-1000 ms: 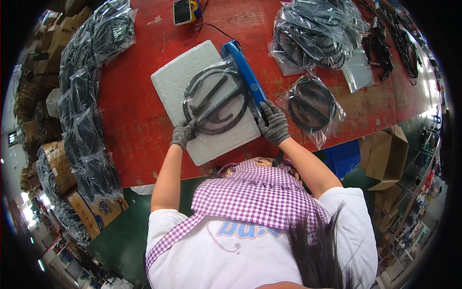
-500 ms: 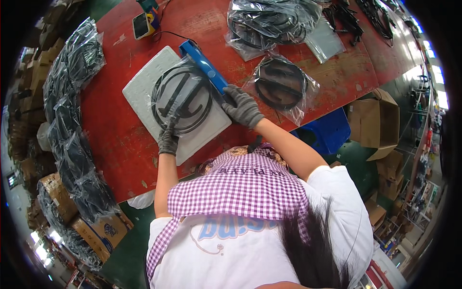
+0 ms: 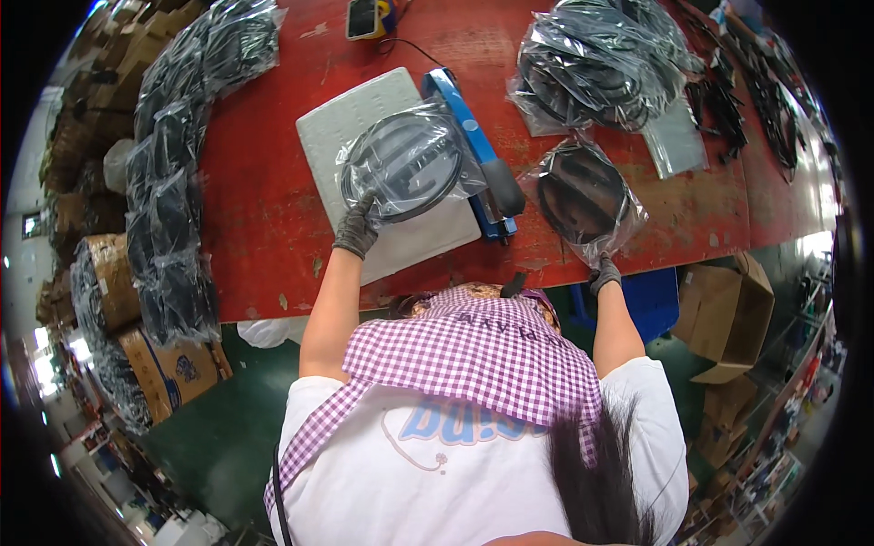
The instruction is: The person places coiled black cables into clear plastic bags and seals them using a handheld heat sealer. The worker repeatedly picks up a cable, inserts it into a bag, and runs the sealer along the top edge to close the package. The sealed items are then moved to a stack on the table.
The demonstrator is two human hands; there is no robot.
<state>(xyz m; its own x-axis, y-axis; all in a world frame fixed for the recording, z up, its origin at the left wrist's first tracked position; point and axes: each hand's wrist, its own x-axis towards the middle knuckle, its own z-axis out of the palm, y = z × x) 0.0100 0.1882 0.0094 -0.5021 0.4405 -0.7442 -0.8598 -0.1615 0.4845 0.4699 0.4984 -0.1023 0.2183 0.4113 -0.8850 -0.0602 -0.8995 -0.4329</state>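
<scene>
In the head view, the left hand [image 3: 356, 229] pinches the near edge of a bagged black ring [image 3: 448, 173] over the white board [image 3: 423, 243], beside a blue bar-shaped device [image 3: 471, 135]. The right hand [image 3: 604, 274] seems to pinch the near end of a second bagged ring [image 3: 583, 193] on the red surface [image 3: 264, 214]. I judge this a changeover between bags; the next move calls for clearing space first (film creases easily).

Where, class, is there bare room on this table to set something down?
Bare red tabletop shows left of the white board, up to the row of bagged parts; another patch lies between blue device and bagged pile. Crowded: the board, under the bagged ring at the left hand; the upper right, with that pile, clear bags and black parts.
</scene>
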